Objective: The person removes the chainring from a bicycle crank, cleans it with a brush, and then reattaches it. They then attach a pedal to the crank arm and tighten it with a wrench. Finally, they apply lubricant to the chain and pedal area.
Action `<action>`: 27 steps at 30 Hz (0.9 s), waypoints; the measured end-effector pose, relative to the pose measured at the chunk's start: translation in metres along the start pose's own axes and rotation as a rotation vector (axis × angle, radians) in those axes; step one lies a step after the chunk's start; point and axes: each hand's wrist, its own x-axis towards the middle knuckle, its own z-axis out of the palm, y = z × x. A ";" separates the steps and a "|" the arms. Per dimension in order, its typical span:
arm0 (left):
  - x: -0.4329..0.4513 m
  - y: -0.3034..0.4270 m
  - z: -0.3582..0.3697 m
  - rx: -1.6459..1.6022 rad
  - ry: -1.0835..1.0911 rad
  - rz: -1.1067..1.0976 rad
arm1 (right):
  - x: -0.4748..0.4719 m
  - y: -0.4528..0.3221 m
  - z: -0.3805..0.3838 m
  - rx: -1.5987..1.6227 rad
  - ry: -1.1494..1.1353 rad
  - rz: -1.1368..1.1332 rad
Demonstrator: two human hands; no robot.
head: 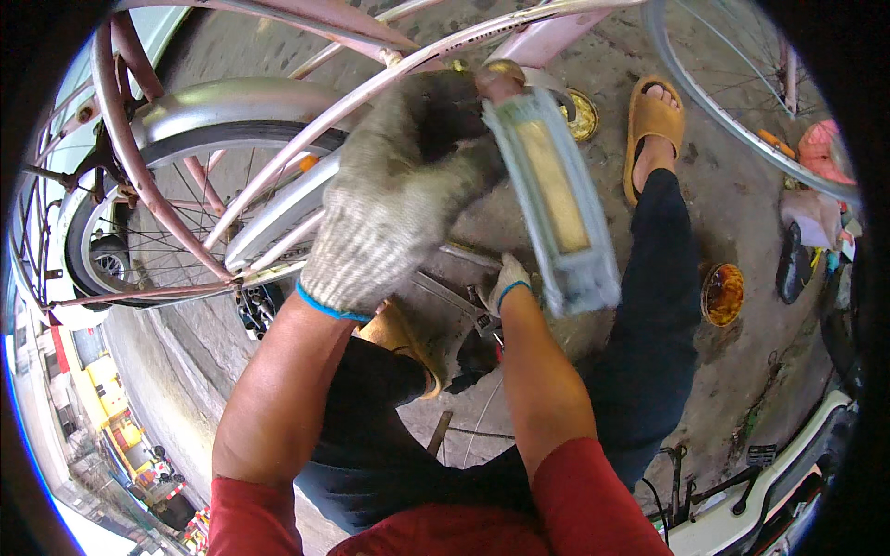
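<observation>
My left hand (389,187), in a pale knit glove with a blue cuff, is raised close to the camera. It grips a blurred blue-grey block-shaped tool (556,201) with a yellowish inset and a rounded brown end; its exact kind is unclear. Lower down, my gloved right hand (512,281) is near the end of a metal rod (476,256). An adjustable wrench (452,302) is beside that hand. Whether the fingers hold the rod or the wrench is hidden. A pink bicycle frame (306,139) crosses in front of me, its silver chain guard (285,208) passing behind my left hand.
At the left are a silver fender (229,104) and a spoked wheel (90,257); another wheel rim (723,132) curves at upper right. Round tins (723,295) sit on the concrete ground (737,375). Assorted items (810,215) lie far right, and a white vehicle part (751,511) is lower right.
</observation>
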 end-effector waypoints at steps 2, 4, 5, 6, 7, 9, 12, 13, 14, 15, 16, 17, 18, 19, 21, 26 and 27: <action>0.012 -0.007 0.006 0.258 0.027 0.111 | -0.004 -0.004 -0.003 -0.075 0.196 0.164; 0.011 -0.015 0.013 0.478 0.056 0.162 | -0.014 -0.008 -0.009 -0.098 0.080 0.087; 0.013 -0.019 0.019 0.543 0.041 0.149 | -0.017 -0.012 -0.009 -0.080 0.099 0.069; 0.018 -0.023 0.023 0.691 0.079 0.239 | -0.020 -0.011 -0.007 -0.119 0.216 0.061; 0.023 -0.026 0.026 0.855 0.097 0.276 | -0.020 -0.015 -0.004 -0.231 0.166 0.031; 0.025 -0.031 0.034 0.968 0.160 0.358 | -0.017 -0.019 0.003 -0.452 0.067 -0.016; 0.025 -0.035 0.030 0.896 0.157 0.404 | -0.010 -0.024 0.002 -0.784 -0.046 -0.076; 0.027 -0.037 0.026 0.909 0.158 0.412 | -0.009 -0.023 -0.001 -0.849 -0.011 -0.121; 0.029 -0.039 0.020 0.917 0.186 0.490 | -0.009 -0.023 -0.006 -0.906 0.019 -0.198; 0.026 -0.041 0.015 0.892 0.241 0.549 | -0.010 -0.018 -0.010 -0.845 0.000 -0.176; 0.027 -0.044 0.010 0.649 0.171 0.370 | -0.012 -0.012 -0.014 -0.775 -0.024 -0.180; 0.026 -0.049 0.005 0.470 0.152 0.280 | -0.013 -0.006 -0.017 -0.700 0.041 -0.127; 0.024 -0.054 0.001 0.385 0.145 0.244 | -0.015 0.001 -0.018 -0.621 0.108 -0.080; 0.021 -0.060 -0.002 0.421 0.154 0.275 | -0.015 0.006 -0.017 -0.373 0.090 -0.051; 0.011 -0.073 -0.011 0.553 0.167 0.345 | -0.014 0.012 -0.012 0.140 0.015 0.017; -0.019 -0.100 -0.027 0.807 0.149 0.322 | 0.000 -0.005 0.016 0.240 0.074 -0.007; -0.023 -0.104 -0.028 0.834 0.144 0.315 | -0.003 -0.008 0.018 0.231 0.103 -0.014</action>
